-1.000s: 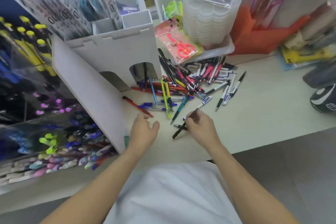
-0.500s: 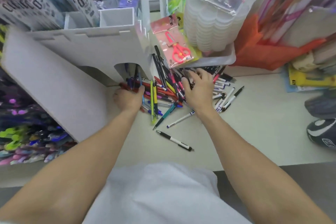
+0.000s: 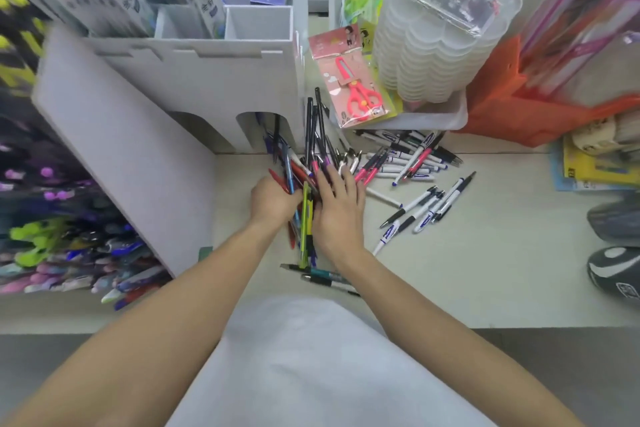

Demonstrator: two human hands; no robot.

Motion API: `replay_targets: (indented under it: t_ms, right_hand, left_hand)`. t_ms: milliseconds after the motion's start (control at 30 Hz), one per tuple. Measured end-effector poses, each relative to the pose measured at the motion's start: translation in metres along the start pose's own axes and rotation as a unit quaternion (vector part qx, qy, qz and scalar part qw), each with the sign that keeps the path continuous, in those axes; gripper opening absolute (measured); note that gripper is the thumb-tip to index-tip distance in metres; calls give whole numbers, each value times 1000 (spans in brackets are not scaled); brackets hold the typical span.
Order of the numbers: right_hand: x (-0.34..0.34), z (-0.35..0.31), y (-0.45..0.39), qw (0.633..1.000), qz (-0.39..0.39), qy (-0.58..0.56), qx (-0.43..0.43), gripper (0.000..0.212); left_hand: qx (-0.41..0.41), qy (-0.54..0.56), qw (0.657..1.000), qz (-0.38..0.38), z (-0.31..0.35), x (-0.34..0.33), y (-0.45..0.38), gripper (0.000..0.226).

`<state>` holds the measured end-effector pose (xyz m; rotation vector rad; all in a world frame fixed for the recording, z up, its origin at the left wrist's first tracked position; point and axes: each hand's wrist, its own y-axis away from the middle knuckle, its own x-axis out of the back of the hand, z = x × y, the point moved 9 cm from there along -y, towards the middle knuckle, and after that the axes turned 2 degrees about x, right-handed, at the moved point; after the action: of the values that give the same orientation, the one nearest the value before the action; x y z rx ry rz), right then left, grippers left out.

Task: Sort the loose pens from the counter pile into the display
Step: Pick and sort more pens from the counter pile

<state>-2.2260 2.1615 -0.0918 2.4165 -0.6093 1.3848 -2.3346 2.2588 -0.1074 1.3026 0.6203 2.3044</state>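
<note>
Both hands had closed in from either side on a gathered bundle of mixed coloured plastic pens (image 3: 304,191) lying on the pale counter (image 3: 485,270), just in front of the arched opening of the white cardboard display stand (image 3: 207,87). The bundle's long axis ran away from the person, toward that stand, with a yellow-green pen (image 3: 305,229) trailing out at its near end.

The left hand (image 3: 273,201) was curled against the bundle's left side, fingers bent round the red and blue barrels. The right hand (image 3: 337,208) lay flatter on the right side, fingers fairly straight and spread, tips pressing the pens toward the left hand; whether its thumb hooked beneath them could not be told.

The hands were equally near the bundle. Farther from the stand, to the right, white pens with blue print (image 3: 426,208) lay scattered and untouched, and two dark pens (image 3: 325,279) lay crosswise nearest the person. The sorting seemed barely begun: a lift would probably need the right fingers to curl under first.
</note>
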Motion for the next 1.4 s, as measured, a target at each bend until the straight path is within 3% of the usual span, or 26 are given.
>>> replay_targets:
  t_ms: [167,333,433,633,867,1000,1167,1267,1400]
  right_hand:
    - [0,-21,23,996,-79,-35,-16,73]
    - [32,-27,-11,997,28,-65,24,42]
    - [23,-25,-44,999,8,-44,-3,35]
    - [-11,-23,-64,995,-78,8,-57,49]
    - [-14,-20,-63,992,-75,2,-103,38]
    - [-8,-19,-62,991,-99,4,-92,37]
    - [2,-17,-54,995,-77,-4,-69,26]
    - [0,-25,-52,997,-61,13,-51,41]
    - [-8,-45,-60,988,-58,132,-61,71]
  left_hand:
    - [0,-10,999,-35,-33,-11,3,22]
    - [-44,58,994,87,-32,33,-4,46]
    - [-66,111,985,112,-19,49,-17,41]
    - [-5,199,974,104,-2,45,-48,36]
    - [30,124,987,102,-3,43,-55,33]
    - [-5,91,992,89,-13,43,-36,32]
    - [-69,34,994,79,-37,35,-6,22]
    - [-110,-4,993,40,-45,24,5,16]
    - [-114,39,993,-7,-52,28,23,52]
